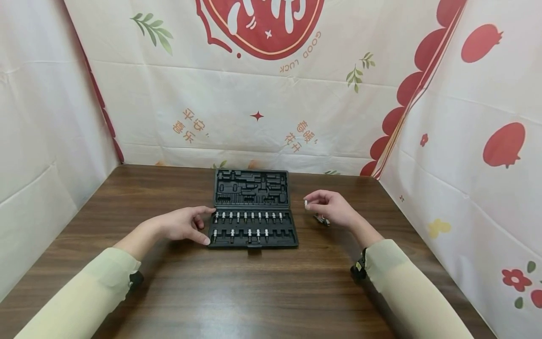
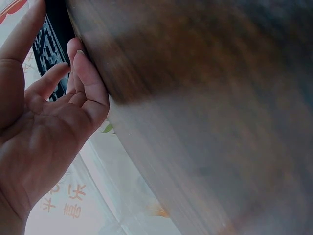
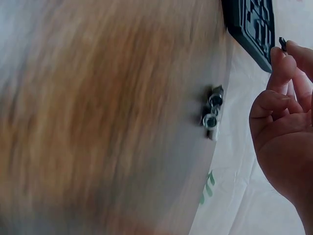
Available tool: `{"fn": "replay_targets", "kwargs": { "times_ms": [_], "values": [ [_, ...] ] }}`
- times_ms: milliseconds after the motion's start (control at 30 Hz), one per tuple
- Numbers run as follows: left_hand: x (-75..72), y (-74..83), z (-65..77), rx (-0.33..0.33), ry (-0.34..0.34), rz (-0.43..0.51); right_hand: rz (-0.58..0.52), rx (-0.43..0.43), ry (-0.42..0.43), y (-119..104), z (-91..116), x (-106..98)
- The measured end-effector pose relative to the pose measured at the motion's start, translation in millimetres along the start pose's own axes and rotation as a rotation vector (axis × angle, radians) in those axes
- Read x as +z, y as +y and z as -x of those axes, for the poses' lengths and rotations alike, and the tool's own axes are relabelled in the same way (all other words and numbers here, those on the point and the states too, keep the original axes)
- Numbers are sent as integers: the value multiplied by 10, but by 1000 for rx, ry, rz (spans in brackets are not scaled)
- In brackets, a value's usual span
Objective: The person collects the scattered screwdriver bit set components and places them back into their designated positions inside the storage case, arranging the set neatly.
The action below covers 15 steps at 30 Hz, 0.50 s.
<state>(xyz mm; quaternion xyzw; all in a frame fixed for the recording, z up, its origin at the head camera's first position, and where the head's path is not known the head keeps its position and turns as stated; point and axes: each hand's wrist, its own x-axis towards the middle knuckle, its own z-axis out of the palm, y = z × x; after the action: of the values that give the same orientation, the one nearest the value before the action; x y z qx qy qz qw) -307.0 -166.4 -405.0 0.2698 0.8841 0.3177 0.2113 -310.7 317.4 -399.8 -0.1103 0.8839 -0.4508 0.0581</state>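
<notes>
A black plastic case (image 1: 277, 245) lies open on the table, its lid leaning back. Silver bit sockets (image 1: 251, 217) fill most of the back row in its base, with several more spaced along the front row. My left hand (image 1: 182, 223) spans the case's left side, with the thumb at the front corner and the index finger towards the hinge. To the right of the case, my right hand (image 1: 332, 207) pinches a small bit socket (image 3: 282, 44) between thumb and fingertips, dark tip showing. Below that hand lie a few loose bit sockets (image 1: 322, 220).
The lid (image 1: 251, 188) has moulded recesses and stands near the table's back edge. A printed cloth (image 1: 254, 89) hangs behind the brown wooden table (image 1: 237, 292) and along both sides. A latch tab (image 1: 254, 252) juts from the case's front.
</notes>
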Motion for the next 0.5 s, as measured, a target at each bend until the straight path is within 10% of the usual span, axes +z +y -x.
{"fn": "replay_targets", "kwargs": {
  "times_ms": [500],
  "values": [
    [5, -11, -10, -15, -2, 26, 16, -4, -38, -102, -109, 254]
  ]
}}
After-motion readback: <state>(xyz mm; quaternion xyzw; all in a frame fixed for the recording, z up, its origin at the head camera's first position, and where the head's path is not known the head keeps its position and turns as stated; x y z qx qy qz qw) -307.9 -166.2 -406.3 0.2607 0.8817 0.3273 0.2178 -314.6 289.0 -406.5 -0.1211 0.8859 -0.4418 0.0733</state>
